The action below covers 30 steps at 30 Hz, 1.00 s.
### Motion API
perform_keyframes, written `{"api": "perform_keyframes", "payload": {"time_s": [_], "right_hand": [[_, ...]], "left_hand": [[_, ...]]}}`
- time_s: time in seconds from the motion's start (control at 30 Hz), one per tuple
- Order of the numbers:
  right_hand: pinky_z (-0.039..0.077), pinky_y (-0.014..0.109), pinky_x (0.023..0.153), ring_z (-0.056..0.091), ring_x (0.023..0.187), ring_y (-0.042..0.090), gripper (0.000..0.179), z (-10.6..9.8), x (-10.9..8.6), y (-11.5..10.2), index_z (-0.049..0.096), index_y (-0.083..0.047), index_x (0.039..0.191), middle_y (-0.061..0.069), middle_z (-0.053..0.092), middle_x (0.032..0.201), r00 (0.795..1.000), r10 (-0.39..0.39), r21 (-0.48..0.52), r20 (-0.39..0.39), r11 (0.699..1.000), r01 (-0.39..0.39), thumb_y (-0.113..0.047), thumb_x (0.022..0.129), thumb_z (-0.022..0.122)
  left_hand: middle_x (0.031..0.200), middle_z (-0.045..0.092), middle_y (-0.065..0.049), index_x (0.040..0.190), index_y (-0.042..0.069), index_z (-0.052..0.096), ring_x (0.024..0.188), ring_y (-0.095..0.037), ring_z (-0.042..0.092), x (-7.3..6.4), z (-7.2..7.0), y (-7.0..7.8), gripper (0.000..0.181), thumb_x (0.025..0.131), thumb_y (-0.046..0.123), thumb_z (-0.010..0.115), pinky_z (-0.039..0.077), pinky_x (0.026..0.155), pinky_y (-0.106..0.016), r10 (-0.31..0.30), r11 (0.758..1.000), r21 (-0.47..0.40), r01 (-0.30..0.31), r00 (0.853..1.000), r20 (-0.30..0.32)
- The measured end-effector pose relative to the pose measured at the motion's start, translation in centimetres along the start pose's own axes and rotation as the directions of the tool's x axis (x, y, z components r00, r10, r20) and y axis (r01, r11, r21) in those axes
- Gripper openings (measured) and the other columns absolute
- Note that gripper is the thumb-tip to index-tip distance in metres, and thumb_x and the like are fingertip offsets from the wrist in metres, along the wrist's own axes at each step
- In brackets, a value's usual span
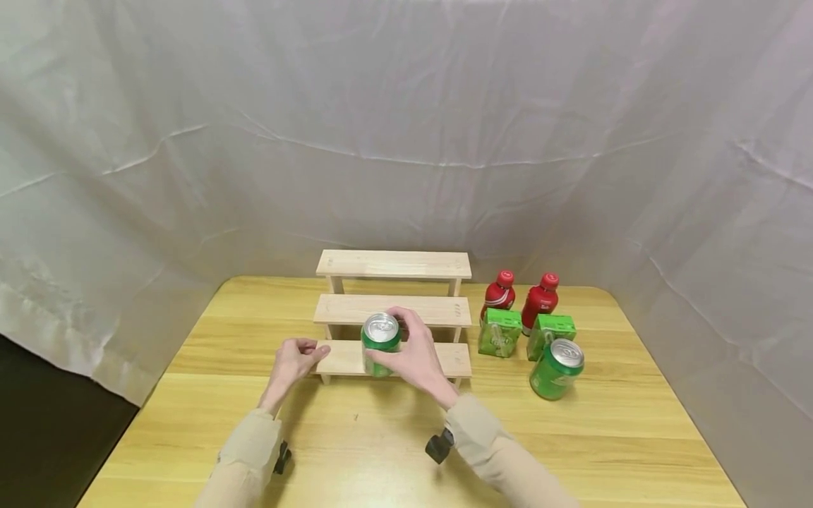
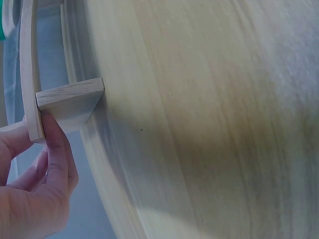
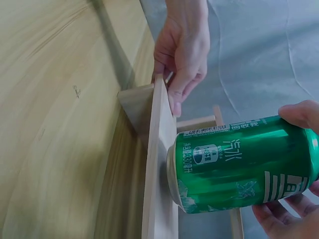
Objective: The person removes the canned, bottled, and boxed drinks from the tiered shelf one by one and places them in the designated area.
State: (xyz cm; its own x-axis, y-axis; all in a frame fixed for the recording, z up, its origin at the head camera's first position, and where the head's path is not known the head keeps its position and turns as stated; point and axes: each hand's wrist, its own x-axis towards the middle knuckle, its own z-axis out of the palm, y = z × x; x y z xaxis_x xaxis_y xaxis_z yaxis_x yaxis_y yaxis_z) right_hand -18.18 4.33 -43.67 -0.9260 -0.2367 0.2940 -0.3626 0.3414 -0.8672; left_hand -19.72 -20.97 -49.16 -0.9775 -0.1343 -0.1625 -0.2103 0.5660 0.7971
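Observation:
My right hand [image 1: 416, 353] grips a green soda can [image 3: 239, 164] round its upper part, thumb on one side and fingers on the other. The can is upright, its base right at the lowest step of a three-step wooden rack [image 1: 392, 264]. At that step's left end, my left hand [image 1: 295, 363] pinches the board [image 2: 31, 74], thumb above and fingertips beneath, close to the support leg [image 2: 72, 99]. In the right wrist view the left hand shows beyond the can, holding the board's far end.
Right of the rack stand two red bottles [image 1: 498, 293], two green cartons [image 1: 500, 333] in front of them, and another green can [image 1: 556, 369] nearest me. Everything is on a wooden table [image 1: 356, 458], with grey curtain [image 1: 406, 141] behind and at the sides.

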Motion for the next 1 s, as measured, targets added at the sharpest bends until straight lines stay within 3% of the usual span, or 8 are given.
{"api": "perform_keyframes", "payload": {"time_s": [0.17,0.4,0.67,1.0], "right_hand": [[0.055,0.035,0.091,0.063,0.109,0.025,0.068,-1.5,-0.8,0.1,0.056,-0.007,0.130,0.011,0.065,0.121,0.998,0.036,0.003,-0.059,0.999,-0.036,-0.012,0.071,0.090],[0.053,0.032,0.089,0.064,0.103,0.023,0.068,-4.2,-1.9,0.6,0.058,-0.006,0.127,0.011,0.068,0.117,0.988,0.074,-0.014,-0.139,0.997,-0.077,-0.009,0.068,0.091],[0.054,0.022,0.090,0.065,0.107,0.029,0.069,-8.3,-3.5,2.0,0.056,0.000,0.128,0.018,0.067,0.120,0.973,0.043,-0.041,-0.226,0.998,-0.054,-0.004,0.068,0.090],[0.044,0.007,0.089,0.061,0.112,0.027,0.070,-12.7,-5.4,4.6,0.054,-0.002,0.132,0.017,0.066,0.124,0.947,0.128,-0.159,-0.296,0.971,-0.181,-0.011,0.073,0.090]], "left_hand": [[0.114,0.070,-0.030,0.120,-0.013,0.063,0.099,-0.036,0.070,0.0,0.0,-0.1,0.045,0.094,0.024,0.071,0.061,0.087,-0.042,0.022,1.000,-0.003,-0.022,1.000,-0.006],[0.110,0.070,-0.029,0.119,-0.014,0.063,0.091,-0.029,0.070,0.0,0.0,-0.1,0.044,0.094,0.022,0.071,0.061,0.079,-0.034,0.016,1.000,-0.016,-0.016,1.000,-0.004],[0.109,0.070,-0.029,0.120,-0.014,0.062,0.091,-0.028,0.069,0.1,0.1,0.0,0.044,0.095,0.021,0.070,0.061,0.077,-0.032,0.007,1.000,-0.025,-0.007,1.000,0.001],[0.108,0.070,-0.028,0.120,-0.014,0.063,0.089,-0.027,0.068,0.1,0.1,0.0,0.044,0.095,0.021,0.070,0.060,0.074,-0.030,0.003,1.000,-0.025,-0.003,1.000,-0.006]]}}
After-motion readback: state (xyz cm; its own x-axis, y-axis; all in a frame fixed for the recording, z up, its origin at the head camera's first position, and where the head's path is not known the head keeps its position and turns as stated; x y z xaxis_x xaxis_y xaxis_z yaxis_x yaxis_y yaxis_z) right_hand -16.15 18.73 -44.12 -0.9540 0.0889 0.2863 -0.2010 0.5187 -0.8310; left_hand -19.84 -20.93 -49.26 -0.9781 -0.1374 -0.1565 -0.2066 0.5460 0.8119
